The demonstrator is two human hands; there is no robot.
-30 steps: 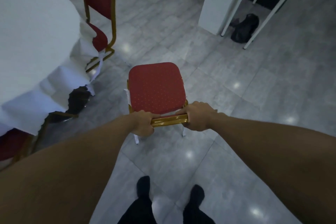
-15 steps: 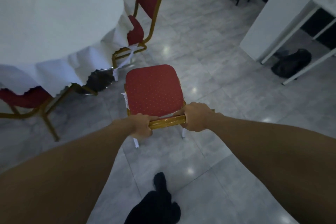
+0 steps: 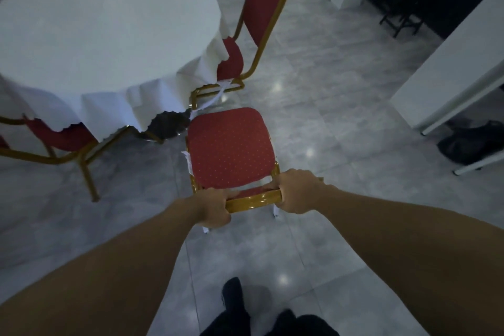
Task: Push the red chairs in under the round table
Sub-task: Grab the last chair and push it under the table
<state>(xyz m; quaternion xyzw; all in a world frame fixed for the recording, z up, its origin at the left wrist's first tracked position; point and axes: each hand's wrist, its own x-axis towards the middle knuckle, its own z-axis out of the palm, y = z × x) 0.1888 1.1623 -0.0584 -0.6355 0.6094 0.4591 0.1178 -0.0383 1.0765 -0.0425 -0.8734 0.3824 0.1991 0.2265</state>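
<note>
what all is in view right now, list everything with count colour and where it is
round table: 1, white cloth, upper left
held chair: 1, red seat, gold frame, centre, seat not yet under the table
tucked chairs: 2 clear, red and gold, one at the table's right edge, one at lower left; a further red back at the top edge
white desk: 1, right side
dark bag: 1, black, on the floor under the desk
dark stand: 1, black, top right
floor: grey glossy tiles
left hand: grips the gold back rail
right hand: grips the same rail
feet: dark, bottom centre
</note>
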